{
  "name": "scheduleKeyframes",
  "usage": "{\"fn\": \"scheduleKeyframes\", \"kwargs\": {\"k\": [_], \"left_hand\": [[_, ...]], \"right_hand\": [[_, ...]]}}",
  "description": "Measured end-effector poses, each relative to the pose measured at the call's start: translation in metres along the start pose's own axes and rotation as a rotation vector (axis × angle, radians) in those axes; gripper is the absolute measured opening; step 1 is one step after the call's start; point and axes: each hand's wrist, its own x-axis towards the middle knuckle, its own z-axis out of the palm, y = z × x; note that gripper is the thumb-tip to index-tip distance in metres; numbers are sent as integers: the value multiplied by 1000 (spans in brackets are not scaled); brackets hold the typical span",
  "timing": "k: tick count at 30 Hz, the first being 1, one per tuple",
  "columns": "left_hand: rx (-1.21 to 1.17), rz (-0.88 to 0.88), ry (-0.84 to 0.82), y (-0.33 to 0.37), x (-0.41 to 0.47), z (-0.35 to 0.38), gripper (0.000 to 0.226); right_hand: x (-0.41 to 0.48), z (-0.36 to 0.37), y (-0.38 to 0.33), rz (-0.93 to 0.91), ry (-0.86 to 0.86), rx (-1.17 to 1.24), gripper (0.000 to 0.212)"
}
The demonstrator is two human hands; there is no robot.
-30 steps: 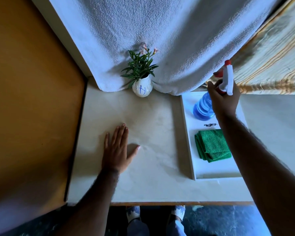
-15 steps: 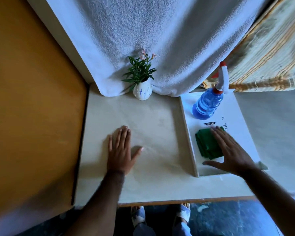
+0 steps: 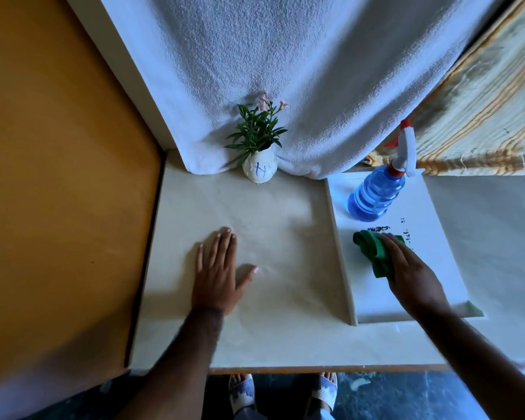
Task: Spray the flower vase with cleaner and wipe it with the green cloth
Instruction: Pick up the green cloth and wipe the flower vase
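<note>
A small white vase (image 3: 259, 172) with blue marks and a green plant with pink flowers stands at the back of the table, against the hanging white towel. On the white tray (image 3: 436, 213) at the right stands a blue spray bottle (image 3: 376, 192) with a white and red trigger head. In front of it lies the green cloth (image 3: 373, 248), bunched up under my right hand (image 3: 406, 268), whose fingers curl around it. My left hand (image 3: 217, 274) rests flat on the table top, fingers apart, well in front of the vase.
A white towel (image 3: 300, 71) hangs behind the vase. A striped yellowish fabric (image 3: 482, 116) hangs at the back right. An orange wall panel (image 3: 58, 177) bounds the table's left side. Dark specks (image 3: 379, 228) lie on the tray near the cloth. My sandalled feet show below the table edge.
My right hand let go of the spray bottle, came down onto the green cloth, and has now closed on it, bunching it up. The left hand stayed flat on the table.
</note>
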Motion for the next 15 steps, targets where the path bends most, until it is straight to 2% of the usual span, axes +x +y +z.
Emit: {"fn": "scheduleKeyframes", "kwargs": {"k": [2, 7, 10, 15], "left_hand": [[7, -5, 2, 1, 2, 0, 87], [-23, -16, -67, 0, 4, -3, 88], [-17, -25, -55, 2, 3, -4, 88], [-6, -17, -2, 3, 1, -5, 88]], "right_hand": [[13, -6, -23, 11, 49, 59, 65], [80, 2, -86, -401, 100, 74, 47], [128, 18, -120, -619, 92, 29, 42], [185, 39, -157, -792, 43, -65, 40]]}}
